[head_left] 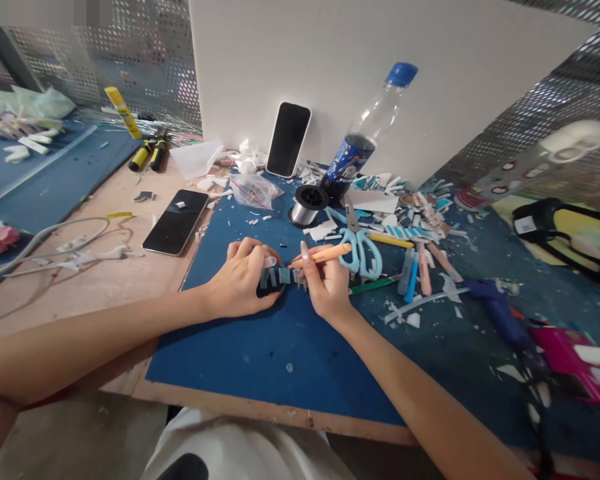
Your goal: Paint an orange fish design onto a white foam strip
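One orange tool [338,252] slants through the right grip [327,285], tip leftward.

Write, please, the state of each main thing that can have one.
Left hand: holding a strip-covered piece.
Right hand: gripping an orange tool.
Standing phone: propped up, screen dark.
Lying phone: flat, screen dark.
Bottle: capped, partly full.
Wire spool: upright, wound.
Scissors: lying down, blade opening unclear.
Pliers: handles apart.
Glue gun: lying down.
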Demonstrator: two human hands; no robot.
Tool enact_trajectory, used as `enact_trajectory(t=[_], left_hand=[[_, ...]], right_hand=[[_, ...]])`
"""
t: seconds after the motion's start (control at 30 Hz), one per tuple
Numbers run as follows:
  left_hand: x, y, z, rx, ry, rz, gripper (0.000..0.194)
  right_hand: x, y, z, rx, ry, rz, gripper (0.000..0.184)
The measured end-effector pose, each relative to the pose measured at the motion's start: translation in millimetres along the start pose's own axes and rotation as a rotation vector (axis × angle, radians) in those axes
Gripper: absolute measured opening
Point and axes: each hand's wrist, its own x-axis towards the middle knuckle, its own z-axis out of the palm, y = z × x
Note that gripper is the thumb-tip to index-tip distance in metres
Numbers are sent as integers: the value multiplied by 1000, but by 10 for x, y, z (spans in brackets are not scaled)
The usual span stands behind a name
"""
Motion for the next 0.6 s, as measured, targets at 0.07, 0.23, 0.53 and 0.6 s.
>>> enact_trajectory(t=[0.07,0.23,0.53,0.6], left_hand=[[0,2,-5,8,-1,1,34],[2,23,-25,34,-13,-8,31],[11,39,-52,44,-22,-30,32],[10,32,-48,43,-24,-30,32]], right_hand=[[-1,3,-2,-3,-16,-12,9],[11,14,1,-35,-34,-75,9],[12,35,11,-77,-81,-104,11],[13,31,11,-81,-83,-108,12]])
